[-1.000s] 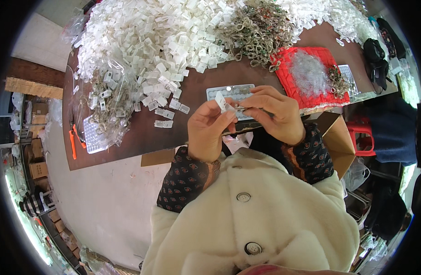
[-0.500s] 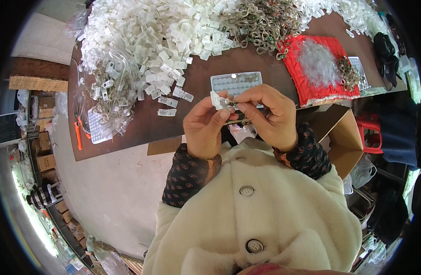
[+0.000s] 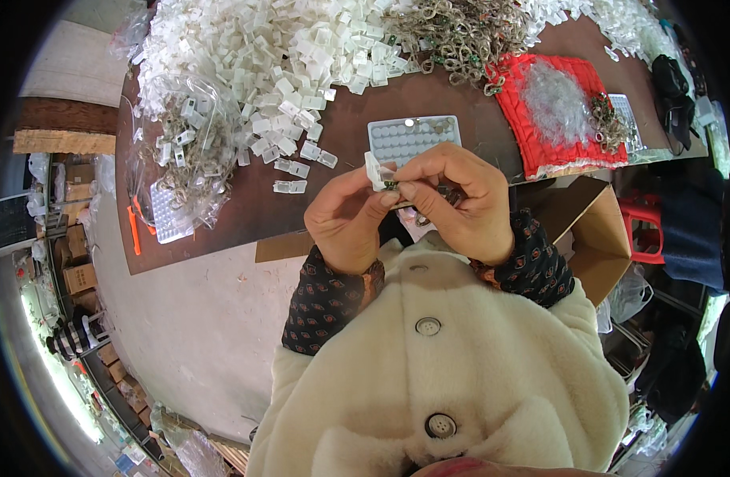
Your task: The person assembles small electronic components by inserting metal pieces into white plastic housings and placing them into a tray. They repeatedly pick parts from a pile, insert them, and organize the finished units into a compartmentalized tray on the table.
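Observation:
Above the near table edge, my left hand (image 3: 343, 224) pinches a small white plastic case (image 3: 373, 170) with its lid standing up. My right hand (image 3: 467, 199) meets it from the other side, thumb and fingers closed on a small green part with wire (image 3: 390, 185), held at the case's opening. Part of that wire hangs below the right fingers. The fingertips hide much of the case's inside. Just beyond both hands lies a pale tray (image 3: 413, 127) with rows of round pockets and several silvery discs at its far side.
A large heap of white cases (image 3: 301, 48) covers the far left of the table, beside a pile of coiled wires (image 3: 460, 36). Clear bagged wires (image 3: 194, 151) and an orange-handled tool (image 3: 134, 226) lie left. A red cloth (image 3: 516, 119) lies right, above an open carton (image 3: 592, 226).
My hands have shifted slightly left, and the green part now sits closer against the case. The right fingers are curled more tightly, and the table has moved a little in view.

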